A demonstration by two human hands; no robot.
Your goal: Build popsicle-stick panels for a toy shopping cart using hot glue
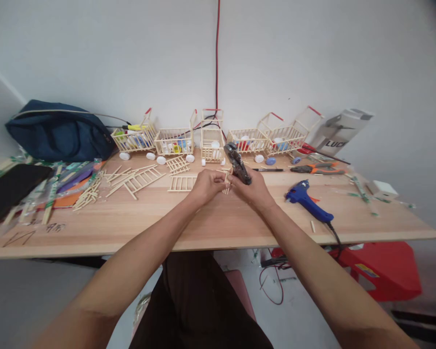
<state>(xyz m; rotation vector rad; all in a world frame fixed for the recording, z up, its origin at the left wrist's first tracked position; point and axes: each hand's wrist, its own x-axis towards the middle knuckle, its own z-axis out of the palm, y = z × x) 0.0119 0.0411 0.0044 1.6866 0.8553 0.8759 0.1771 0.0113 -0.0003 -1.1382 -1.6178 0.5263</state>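
My left hand [205,187] is closed in a pinch at the middle of the table, gripping one side of a small wooden stick frame [226,186]. Opposite it, my right hand [254,190] has thumb and fingers at the frame's other side. A dark pliers-like tool [239,164] also sits in my right hand, its head pointing up and away from me. Fingers partly cover the frame. Just left of my left hand, a ladder-shaped stick panel [181,183] lies flat, with a smaller lattice panel [177,165] behind it.
Several stick-built toy carts [174,143] line the wall. A blue glue gun [308,201], orange-handled pliers [319,168] and a white block [382,190] lie right. Loose sticks [89,194], a phone [16,189] and a blue bag [60,133] occupy the left.
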